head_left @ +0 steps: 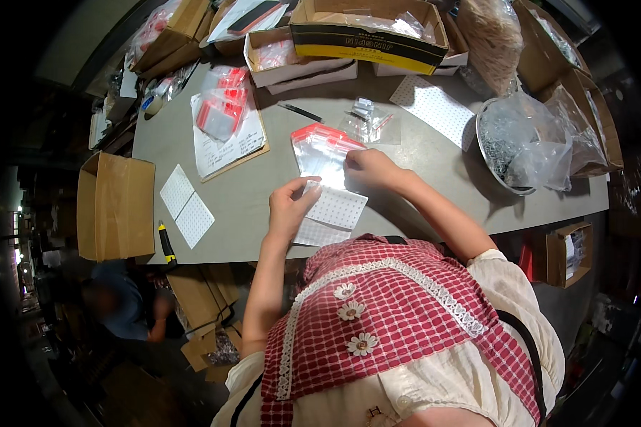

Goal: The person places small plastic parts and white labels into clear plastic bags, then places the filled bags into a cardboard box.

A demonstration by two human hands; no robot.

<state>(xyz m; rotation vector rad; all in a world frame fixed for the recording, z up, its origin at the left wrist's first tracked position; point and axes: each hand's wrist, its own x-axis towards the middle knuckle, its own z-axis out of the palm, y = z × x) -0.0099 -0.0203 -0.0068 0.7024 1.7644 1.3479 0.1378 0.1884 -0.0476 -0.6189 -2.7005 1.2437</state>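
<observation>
Two hands (pixel 289 211) (pixel 370 169) touch bags (pixel 313 151) and a dotted sheet (pixel 338 206).

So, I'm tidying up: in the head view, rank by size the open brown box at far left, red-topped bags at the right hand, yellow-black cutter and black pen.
1. Open brown box
2. Red-topped bags
3. Yellow-black cutter
4. Black pen: about as long, slimmer

The worktable (pixel 243 220) has a plain grey top, well lit. The surrounding room (pixel 50 341) is dim, detail lost in shadow. Bright light patches (pixel 27 269) noted far left.
</observation>
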